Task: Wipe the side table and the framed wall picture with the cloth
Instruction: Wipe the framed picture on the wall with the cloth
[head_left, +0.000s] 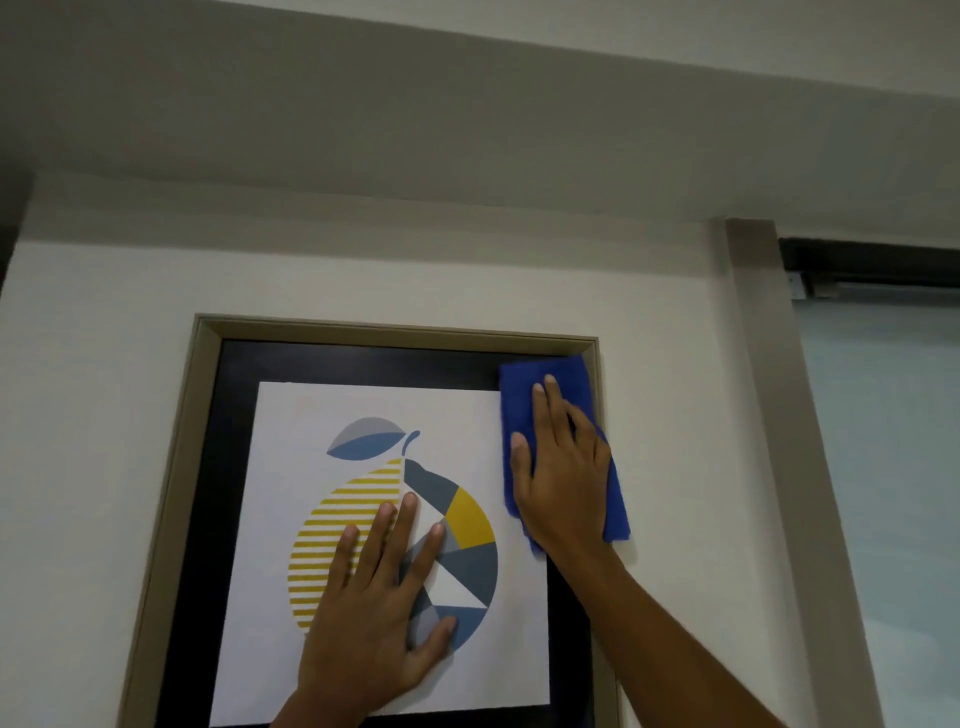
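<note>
Blue cloth pressed flat under right hand, fingers together, at framed picture upper right corner. Left hand spread, bracing glass. Picture-wiping step; next likely sweep down right edge.

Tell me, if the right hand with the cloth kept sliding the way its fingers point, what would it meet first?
Probably the beige frame's top rail: the right hand presses the blue cloth just below that corner, fingers pointing up.
</note>
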